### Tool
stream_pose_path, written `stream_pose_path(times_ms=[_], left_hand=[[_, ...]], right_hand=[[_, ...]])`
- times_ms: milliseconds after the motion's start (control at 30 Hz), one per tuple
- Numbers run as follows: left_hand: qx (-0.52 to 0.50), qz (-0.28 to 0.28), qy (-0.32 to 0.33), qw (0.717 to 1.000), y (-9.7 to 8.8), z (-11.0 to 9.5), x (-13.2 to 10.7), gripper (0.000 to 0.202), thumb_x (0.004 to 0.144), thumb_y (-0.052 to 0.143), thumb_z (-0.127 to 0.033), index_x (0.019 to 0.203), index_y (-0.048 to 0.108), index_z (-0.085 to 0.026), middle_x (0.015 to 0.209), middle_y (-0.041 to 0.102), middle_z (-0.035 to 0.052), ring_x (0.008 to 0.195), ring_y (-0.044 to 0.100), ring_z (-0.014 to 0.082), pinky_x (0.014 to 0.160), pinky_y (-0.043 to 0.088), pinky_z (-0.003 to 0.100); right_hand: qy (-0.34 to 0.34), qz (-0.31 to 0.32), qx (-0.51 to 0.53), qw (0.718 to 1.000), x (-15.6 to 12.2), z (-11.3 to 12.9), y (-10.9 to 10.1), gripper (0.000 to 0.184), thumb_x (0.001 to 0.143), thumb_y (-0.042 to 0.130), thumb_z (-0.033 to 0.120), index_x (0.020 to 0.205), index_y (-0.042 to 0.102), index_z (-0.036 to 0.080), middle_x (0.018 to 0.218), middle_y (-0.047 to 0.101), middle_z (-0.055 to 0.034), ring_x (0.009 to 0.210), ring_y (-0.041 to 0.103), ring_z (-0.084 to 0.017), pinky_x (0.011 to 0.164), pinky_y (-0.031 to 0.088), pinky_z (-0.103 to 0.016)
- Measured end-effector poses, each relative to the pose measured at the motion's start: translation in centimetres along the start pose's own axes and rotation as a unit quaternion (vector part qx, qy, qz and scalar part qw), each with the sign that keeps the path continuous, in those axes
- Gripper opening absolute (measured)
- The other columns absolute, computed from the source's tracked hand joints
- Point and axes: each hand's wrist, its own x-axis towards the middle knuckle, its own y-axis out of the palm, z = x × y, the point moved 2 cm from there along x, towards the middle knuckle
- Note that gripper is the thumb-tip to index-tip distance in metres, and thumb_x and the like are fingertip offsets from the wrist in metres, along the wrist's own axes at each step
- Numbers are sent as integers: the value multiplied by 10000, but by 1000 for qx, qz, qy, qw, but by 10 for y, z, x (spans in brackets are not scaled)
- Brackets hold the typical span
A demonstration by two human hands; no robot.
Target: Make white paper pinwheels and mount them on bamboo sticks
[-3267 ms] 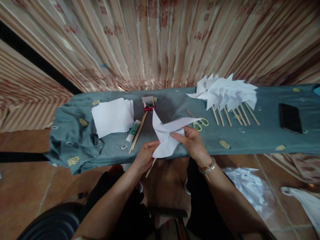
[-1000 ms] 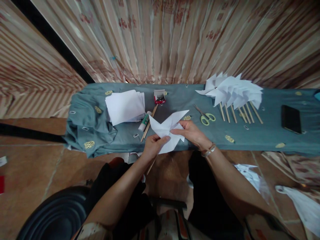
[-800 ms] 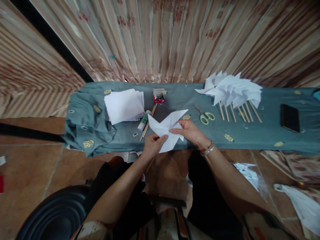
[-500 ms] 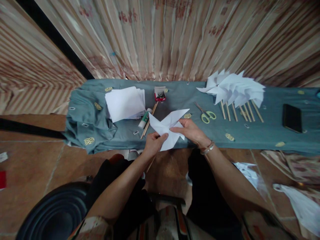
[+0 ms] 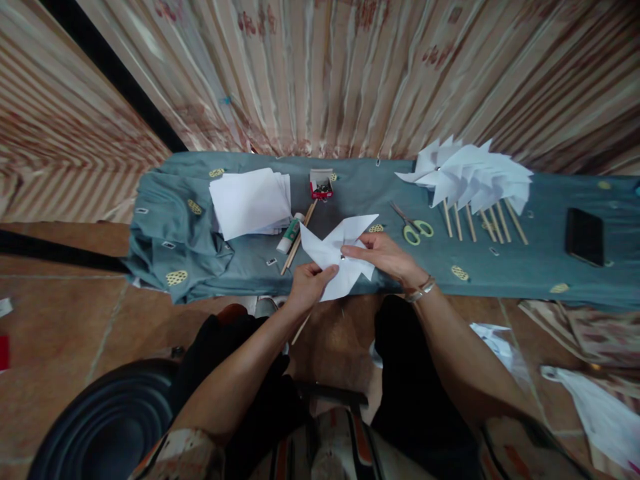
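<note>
A white paper pinwheel [image 5: 336, 283] is held over the table's near edge, a small metal pin head showing at its centre. My left hand [image 5: 311, 285] grips its lower left part, thumb on top of the paper. A thin wooden stick [image 5: 301, 329] slants down below that hand; where it meets the pinwheel is hidden. My right hand [image 5: 385, 255] is closed on the pinwheel's right side, its thumb beside the pin. Just left of the pinwheel lie wooden sticks [image 5: 299, 238] and a glue stick [image 5: 290, 233]. Behind it stands an open red box of pins [image 5: 321, 188].
A stack of white paper [image 5: 250, 203] lies on the left of the cloth-covered table [image 5: 345, 177]. Green-handled scissors [image 5: 416, 229], overlapping finished pinwheels [image 5: 480, 175] on sticks and a dark phone [image 5: 584, 237] lie to the right. A black round stool [image 5: 107, 420] is at lower left.
My right thumb has shifted slightly, and the pin head at the pinwheel's centre now shows. Both hands keep hold of the pinwheel. The view has moved slightly.
</note>
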Motion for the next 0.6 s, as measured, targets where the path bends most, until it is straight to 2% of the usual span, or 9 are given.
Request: stream_pose_path(times_ms=[267, 433, 600], left_hand=[[1, 24, -9, 1000, 3, -3, -7, 390, 418, 927, -339, 672, 747, -103, 634, 717, 42, 517, 592, 125, 527, 465, 246], [1, 29, -14, 999, 5, -3, -7, 403, 398, 931, -358, 656, 745, -111, 604, 710, 28, 485, 571, 110, 499, 446, 232], [4, 36, -15, 999, 5, -1, -8, 385, 446, 919, -351, 694, 752, -107, 645, 726, 44, 508, 596, 124, 515, 463, 241]], right_hand=[[-10, 11, -98, 995, 3, -2, 0, 316, 631, 834, 412, 787, 768, 145, 788, 764, -46, 649, 640, -148, 585, 481, -249], [-42, 31, -68, 996, 1, -2, 1, 329, 627, 836, 403, 833, 768, 156, 837, 773, -42, 705, 672, -163, 637, 526, -262], [-46, 23, -59, 997, 2, -6, 1, 379, 620, 837, 431, 862, 766, 147, 875, 775, -54, 735, 681, -177, 660, 538, -277]])
